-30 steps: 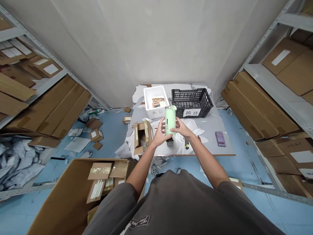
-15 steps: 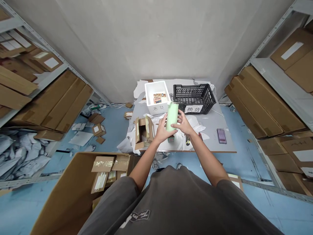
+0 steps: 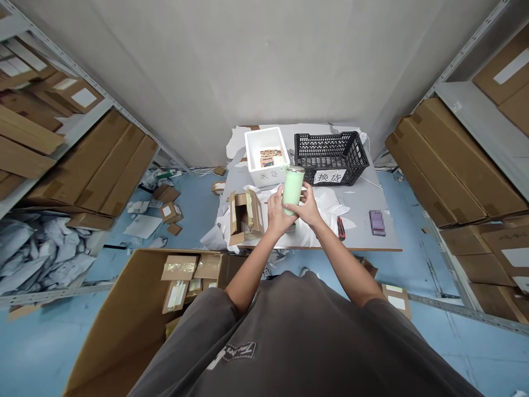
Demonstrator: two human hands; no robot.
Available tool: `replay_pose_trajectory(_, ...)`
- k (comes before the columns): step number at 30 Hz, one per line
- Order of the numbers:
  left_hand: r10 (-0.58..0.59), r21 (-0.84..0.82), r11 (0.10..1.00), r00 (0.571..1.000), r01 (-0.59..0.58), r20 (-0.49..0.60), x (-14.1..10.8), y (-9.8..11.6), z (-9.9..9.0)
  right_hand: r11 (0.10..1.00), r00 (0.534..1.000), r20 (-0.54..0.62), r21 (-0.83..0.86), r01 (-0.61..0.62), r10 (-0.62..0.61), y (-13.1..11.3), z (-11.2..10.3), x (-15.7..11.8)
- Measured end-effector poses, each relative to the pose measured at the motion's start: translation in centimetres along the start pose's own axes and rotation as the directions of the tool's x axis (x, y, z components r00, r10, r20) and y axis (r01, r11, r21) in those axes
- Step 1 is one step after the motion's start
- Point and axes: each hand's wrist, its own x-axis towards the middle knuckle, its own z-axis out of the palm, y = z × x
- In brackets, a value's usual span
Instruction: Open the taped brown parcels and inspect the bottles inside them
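Observation:
A light green tumbler [image 3: 293,188] with a silver rim is held up over the near part of the table. My left hand [image 3: 278,212] wraps round its left side and lower part. My right hand [image 3: 308,207] grips it from the right, with the thumb across its front. Below the hands, a small green item, mostly hidden, lies on white paper. An opened cardboard box [image 3: 254,214] stands just left of my left hand. To the right of my right hand lies a red and black tool [image 3: 341,228].
A white bin [image 3: 264,177] holding small packets and a black crate [image 3: 353,175] stand at the table's back. A purple item [image 3: 377,223] lies at the right. A large carton [image 3: 111,309] with boxes is at lower left. Shelves flank both sides.
The tumbler is tipped a little, so more of its top rim shows. Both hands still hold it, and the right hand has shifted slightly. The camera view has moved a little.

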Motion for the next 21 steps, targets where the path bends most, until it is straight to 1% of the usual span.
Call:
replay_pose_trajectory(1, -0.005, 0.0, 1.0, 1.0, 0.005, -0.004, 0.0, 0.1, 0.0, 1.0, 1.0, -0.003, -0.003, 0.004, -0.004, 0.1, 0.0, 0.0)
replay_pose_trajectory(3, -0.035, -0.069, 0.997, 0.999, 0.035, 0.006, 0.0, -0.1, -0.1, 1.0, 0.999, 0.034, 0.01, -0.001, 0.0, 0.1, -0.4, 0.1)
replay_pose_trajectory(6, -0.085, -0.265, 0.959, 0.993, 0.104, 0.082, 0.1, -0.6, -0.1, 0.999, 0.991, 0.131, 0.041, -0.022, 0.016, 0.0, -1.2, 0.3)
replay_pose_trajectory(8, -0.089, -0.331, 0.935, 0.987, 0.128, 0.131, 0.1, -1.0, 0.0, 0.999, 0.987, 0.156, 0.042, -0.027, 0.02, -0.1, -1.6, 0.4)
replay_pose_trajectory(9, -0.09, -0.327, 0.936, 0.986, 0.132, 0.14, 0.2, -1.0, 0.0, 0.999, 0.988, 0.151, 0.032, -0.023, 0.018, -0.1, -1.8, 0.5)
replay_pose_trajectory(12, -0.113, -0.281, 0.949, 0.986, 0.143, 0.12, 0.3, -1.1, -0.2, 1.0, 0.995, 0.1, -0.009, -0.003, 0.004, -0.1, -2.1, 0.5)
replay_pose_trajectory(14, -0.13, -0.299, 0.94, 0.983, 0.164, 0.131, 0.4, -1.2, -0.6, 1.0, 0.995, 0.097, -0.002, -0.012, 0.012, -0.1, -2.4, 0.5)
replay_pose_trajectory(19, -0.126, -0.401, 0.885, 0.95, 0.237, 0.285, 0.6, -2.3, -1.5, 0.986, 0.968, 0.229, 0.1, -0.131, 0.105, -0.2, -3.5, 0.7)
replay_pose_trajectory(21, -0.103, -0.417, 0.876, 0.938, 0.244, 0.332, 0.6, -2.5, -1.5, 0.987, 0.966, 0.235, 0.094, -0.132, 0.107, -0.2, -3.4, 0.8)
